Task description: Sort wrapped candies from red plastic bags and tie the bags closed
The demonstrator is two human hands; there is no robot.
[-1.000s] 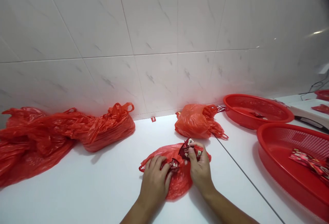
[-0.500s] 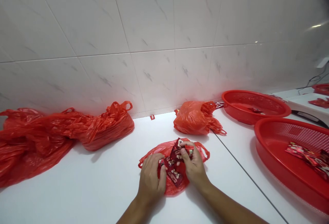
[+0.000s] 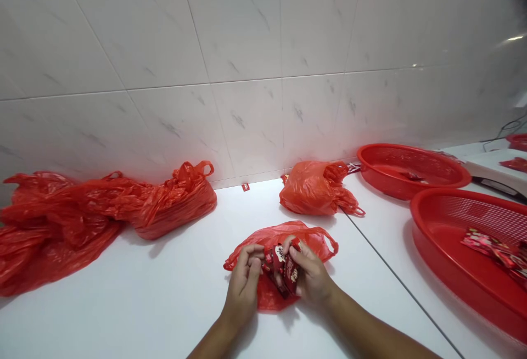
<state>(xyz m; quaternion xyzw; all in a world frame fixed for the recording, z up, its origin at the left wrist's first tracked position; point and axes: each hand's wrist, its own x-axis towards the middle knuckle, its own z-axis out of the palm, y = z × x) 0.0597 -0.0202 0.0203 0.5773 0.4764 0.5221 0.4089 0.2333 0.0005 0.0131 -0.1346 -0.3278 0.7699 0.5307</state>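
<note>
Several small dark red packets [image 3: 291, 274] with pale print are bunched between my two hands, above a red plastic bag [image 3: 275, 299] that lies spread on the white table. My left hand [image 3: 246, 276] is closed against the left side of the bunch, thumb and fingers at the packets' edges. On the other side, my right hand [image 3: 312, 274] grips the packets, its thumb across the top and its fingers partly hidden behind them. One loop handle of the bag shows beyond my right hand.
A filled red bag [image 3: 308, 189] sits by the wall. More red bags [image 3: 177, 205] are heaped at the left. Two red plastic baskets [image 3: 436, 260] stand at the right, the nearer one holding packets. A tiny red packet [image 3: 246, 187] lies near the wall.
The packets, spread out before, are now gathered closer together and more upright between my hands. My right hand has come lower over them, and my left fingers have curled in.
</note>
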